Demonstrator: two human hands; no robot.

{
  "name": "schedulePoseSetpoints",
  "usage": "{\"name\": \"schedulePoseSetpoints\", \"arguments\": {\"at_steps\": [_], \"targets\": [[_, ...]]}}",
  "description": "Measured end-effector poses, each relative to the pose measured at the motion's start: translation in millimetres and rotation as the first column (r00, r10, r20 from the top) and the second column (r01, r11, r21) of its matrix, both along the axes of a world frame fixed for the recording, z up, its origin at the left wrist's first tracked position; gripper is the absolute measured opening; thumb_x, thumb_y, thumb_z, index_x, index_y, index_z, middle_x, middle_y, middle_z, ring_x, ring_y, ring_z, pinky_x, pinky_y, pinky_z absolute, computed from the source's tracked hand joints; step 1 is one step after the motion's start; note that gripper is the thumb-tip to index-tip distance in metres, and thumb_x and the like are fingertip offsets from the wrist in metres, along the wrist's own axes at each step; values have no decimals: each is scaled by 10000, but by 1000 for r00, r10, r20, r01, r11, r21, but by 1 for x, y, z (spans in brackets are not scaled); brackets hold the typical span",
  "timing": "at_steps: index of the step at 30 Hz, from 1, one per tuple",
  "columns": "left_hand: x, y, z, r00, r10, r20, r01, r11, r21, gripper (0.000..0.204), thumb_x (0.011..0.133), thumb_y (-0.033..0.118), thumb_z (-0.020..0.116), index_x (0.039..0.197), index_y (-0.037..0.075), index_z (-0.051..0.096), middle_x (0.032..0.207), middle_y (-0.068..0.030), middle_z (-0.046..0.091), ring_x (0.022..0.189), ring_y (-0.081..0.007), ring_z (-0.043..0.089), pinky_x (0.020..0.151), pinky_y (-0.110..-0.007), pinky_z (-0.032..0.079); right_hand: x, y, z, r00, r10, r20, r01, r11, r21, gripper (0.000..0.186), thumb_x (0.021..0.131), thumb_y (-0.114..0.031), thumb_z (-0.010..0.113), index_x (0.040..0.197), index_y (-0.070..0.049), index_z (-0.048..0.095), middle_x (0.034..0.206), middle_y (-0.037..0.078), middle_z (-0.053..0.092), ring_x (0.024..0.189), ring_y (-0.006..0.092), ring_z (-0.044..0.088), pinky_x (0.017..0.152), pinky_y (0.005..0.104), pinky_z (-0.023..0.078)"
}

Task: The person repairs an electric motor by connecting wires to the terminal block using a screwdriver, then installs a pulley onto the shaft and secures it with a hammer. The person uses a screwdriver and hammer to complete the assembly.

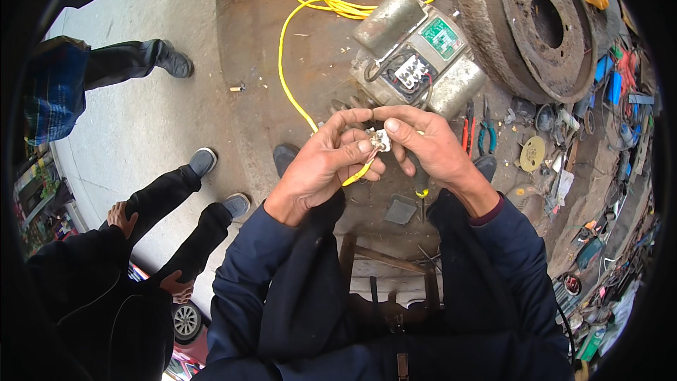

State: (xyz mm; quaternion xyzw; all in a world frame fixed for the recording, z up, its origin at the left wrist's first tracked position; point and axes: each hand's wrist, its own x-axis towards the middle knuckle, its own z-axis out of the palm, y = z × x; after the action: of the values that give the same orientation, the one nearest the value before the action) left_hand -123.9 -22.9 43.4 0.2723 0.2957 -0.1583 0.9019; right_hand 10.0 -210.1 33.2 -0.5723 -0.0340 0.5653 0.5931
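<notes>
My left hand and my right hand meet over the ground, both pinching a small white plug-like electrical part. Thin bare-looking wires run into it from the yellow cable, whose end passes through my left fingers. Just beyond my fingers lies a grey electric motor with two metal cylinders on its body. Its terminal cover is off, exposing a white terminal block and loose wires. A screwdriver with a yellow-and-black handle lies partly hidden below my right hand.
A rusty wheel rim lies beyond the motor. Red-handled pliers and teal-handled pliers rest to its right. Coiled yellow cable spreads at the top. Scrap and tools crowd the right side. Other people are at the left.
</notes>
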Motion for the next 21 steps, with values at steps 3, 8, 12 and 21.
{"name": "schedulePoseSetpoints", "arguments": {"at_steps": [3,8,12,21], "targets": [[-2,6,-7,1000,-10,5,11,999,-42,361,1094,74,628,1426,-36,538,1187,-112,675,992,-212,741,870,-344,631,11,-2,19,991,-136,16,136,991,5,363,1130,-257,602,1334,37,660,686,-26,518,533,83,510,515,257,459],[-2,2,-14,998,45,-46,-43,999,28,294,1104,64,605,1378,-40,592,1167,-98,681,1013,-208,737,904,-346,633,46,-17,82,844,-527,97,387,725,570,279,1140,-130,462,1287,42,625,651,-22,466,512,109,496,530,290,473],[1,-3,-18,997,56,-52,-53,997,57,291,1102,60,607,1375,-39,590,1160,-115,693,1028,-220,748,913,-349,637,53,-20,113,826,-481,295,58,592,804,320,1180,-214,399,1361,0,555,713,-28,470,538,105,486,624,310,490],[2,-14,-22,994,73,-77,-67,994,84,264,1097,50,611,1339,-54,585,1161,-148,710,1030,-250,762,922,-357,644,29,-4,106,779,-415,469,36,778,628,274,1155,-283,548,1279,-39,556,725,-9,503,581,128,523,667,349,483]]}}
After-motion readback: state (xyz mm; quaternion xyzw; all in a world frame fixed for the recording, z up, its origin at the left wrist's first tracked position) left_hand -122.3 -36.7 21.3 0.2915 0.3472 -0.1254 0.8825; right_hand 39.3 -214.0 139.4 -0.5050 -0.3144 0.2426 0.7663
